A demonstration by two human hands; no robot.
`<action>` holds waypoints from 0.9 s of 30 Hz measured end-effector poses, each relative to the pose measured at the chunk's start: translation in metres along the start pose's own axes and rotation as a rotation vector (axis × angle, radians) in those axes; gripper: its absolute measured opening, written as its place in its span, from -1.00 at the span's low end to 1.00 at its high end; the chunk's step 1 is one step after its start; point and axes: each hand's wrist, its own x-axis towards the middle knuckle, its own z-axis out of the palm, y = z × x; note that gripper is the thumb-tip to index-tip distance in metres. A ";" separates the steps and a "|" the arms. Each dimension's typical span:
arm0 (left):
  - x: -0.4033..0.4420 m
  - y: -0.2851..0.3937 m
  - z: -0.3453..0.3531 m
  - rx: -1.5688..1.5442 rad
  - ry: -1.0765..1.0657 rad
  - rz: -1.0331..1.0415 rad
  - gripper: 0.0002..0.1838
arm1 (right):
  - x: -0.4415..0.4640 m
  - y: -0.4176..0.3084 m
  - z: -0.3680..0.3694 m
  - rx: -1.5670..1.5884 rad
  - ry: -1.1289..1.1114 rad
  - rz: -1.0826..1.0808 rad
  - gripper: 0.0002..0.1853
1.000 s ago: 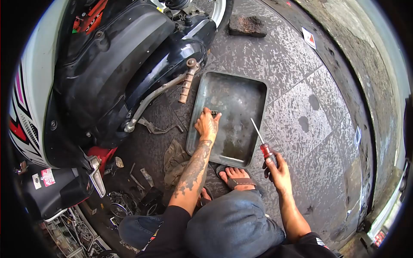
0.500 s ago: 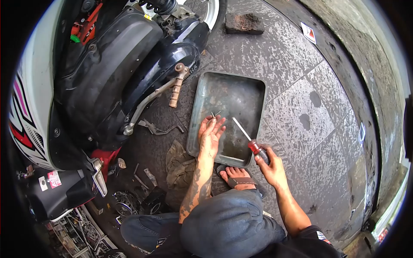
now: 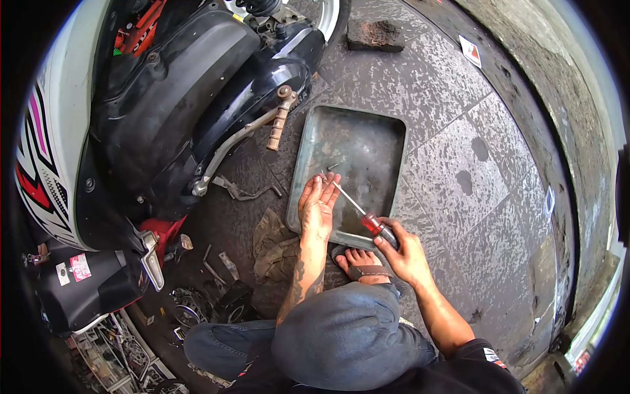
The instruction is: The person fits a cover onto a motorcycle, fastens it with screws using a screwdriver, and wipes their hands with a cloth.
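Note:
Palm up over the left part of the dark metal tray (image 3: 401, 154), my left hand (image 3: 318, 205) has its fingers curled around small metal pieces, likely screws, too small to make out fully. A thin screw (image 3: 333, 167) shows just beyond the fingertips. My right hand (image 3: 401, 248) is wrapped round the red and black handle of a screwdriver (image 3: 373, 224). The screwdriver's tip reaches the fingers of my left hand.
A scooter (image 3: 177, 85) with a kick lever (image 3: 278, 125) stands on the left. A brick (image 3: 375, 35) lies beyond the tray. A rag (image 3: 272, 246), a bent metal lever (image 3: 244, 193) and loose parts lie on the floor at the lower left.
My left hand has turned palm up and drawn slightly back. My right hand has moved left with the screwdriver, bringing its tip to the left fingers.

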 end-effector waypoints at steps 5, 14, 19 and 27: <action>-0.009 0.000 0.007 -0.035 -0.021 0.050 -0.84 | 0.000 -0.006 0.008 -0.018 -0.011 -0.024 -0.57; -0.021 -0.001 0.015 -0.022 -0.003 0.116 -0.82 | -0.007 -0.004 0.007 0.037 -0.007 -0.027 -0.55; -0.028 0.003 0.022 0.100 0.028 0.172 -0.82 | -0.001 0.000 0.011 0.000 0.038 -0.124 -0.57; -0.036 0.034 0.020 0.193 0.176 0.362 -0.74 | 0.006 -0.011 0.025 0.200 -0.076 -0.108 -0.58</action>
